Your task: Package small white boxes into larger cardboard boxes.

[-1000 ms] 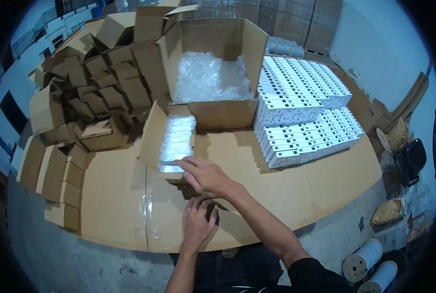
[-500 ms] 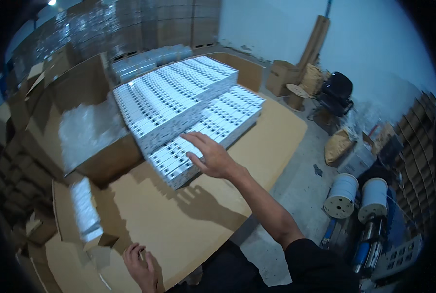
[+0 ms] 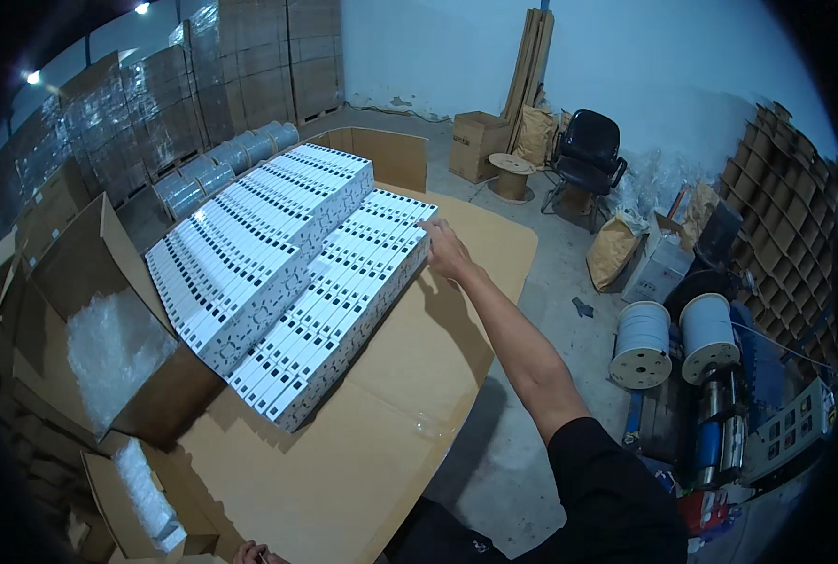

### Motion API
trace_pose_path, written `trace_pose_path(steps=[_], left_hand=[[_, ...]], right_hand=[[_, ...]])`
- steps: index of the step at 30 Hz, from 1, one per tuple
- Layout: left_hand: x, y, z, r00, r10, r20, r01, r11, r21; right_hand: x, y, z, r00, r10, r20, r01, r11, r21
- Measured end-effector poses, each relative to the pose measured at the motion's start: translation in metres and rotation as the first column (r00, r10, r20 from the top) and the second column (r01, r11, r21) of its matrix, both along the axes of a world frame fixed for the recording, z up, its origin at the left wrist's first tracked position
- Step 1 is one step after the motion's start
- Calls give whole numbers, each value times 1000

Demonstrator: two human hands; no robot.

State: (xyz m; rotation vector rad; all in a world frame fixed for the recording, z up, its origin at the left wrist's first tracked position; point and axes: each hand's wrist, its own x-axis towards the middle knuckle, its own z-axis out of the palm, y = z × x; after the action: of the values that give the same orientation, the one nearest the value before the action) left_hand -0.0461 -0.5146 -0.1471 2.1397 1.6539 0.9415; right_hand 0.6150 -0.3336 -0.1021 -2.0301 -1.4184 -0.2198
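Rows of slim white boxes with dark square marks stand packed on edge in two steps: a taller block (image 3: 278,202) at the back and a lower row (image 3: 344,301) in front. My right hand (image 3: 447,252) is at the far right end of the lower row, its fingers bent around the edge of the end white box (image 3: 423,214). At the bottom edge, only the fingertips of my left hand (image 3: 255,554) show, beside a small open carton (image 3: 179,498) holding a bubble-wrapped bundle (image 3: 148,493). The rest of that hand is cut off.
The boxes rest on a cardboard-covered table (image 3: 391,414). At left stands a large open carton (image 3: 170,395) with clear plastic wrap (image 3: 114,352) inside. Beyond the right edge are a black chair (image 3: 588,150), wooden-ended spools (image 3: 640,348) and a paper sack (image 3: 614,252).
My right hand has moved from above the near part of the lower row to its far right end. My left hand has dropped mostly out of view. The view has turned right.
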Motion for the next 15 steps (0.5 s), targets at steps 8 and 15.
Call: trace_pose_path(steps=[8,15], left_hand=[[2,-1,0,1000,13,15,-12,1000,-28],[2,-3,1,999,32,44,-29,997,-75]], right_hand=[[15,-2,-22,999,-21,-49,22,1000,22],[22,-8,-26,972,26,-232,-11,998,64]])
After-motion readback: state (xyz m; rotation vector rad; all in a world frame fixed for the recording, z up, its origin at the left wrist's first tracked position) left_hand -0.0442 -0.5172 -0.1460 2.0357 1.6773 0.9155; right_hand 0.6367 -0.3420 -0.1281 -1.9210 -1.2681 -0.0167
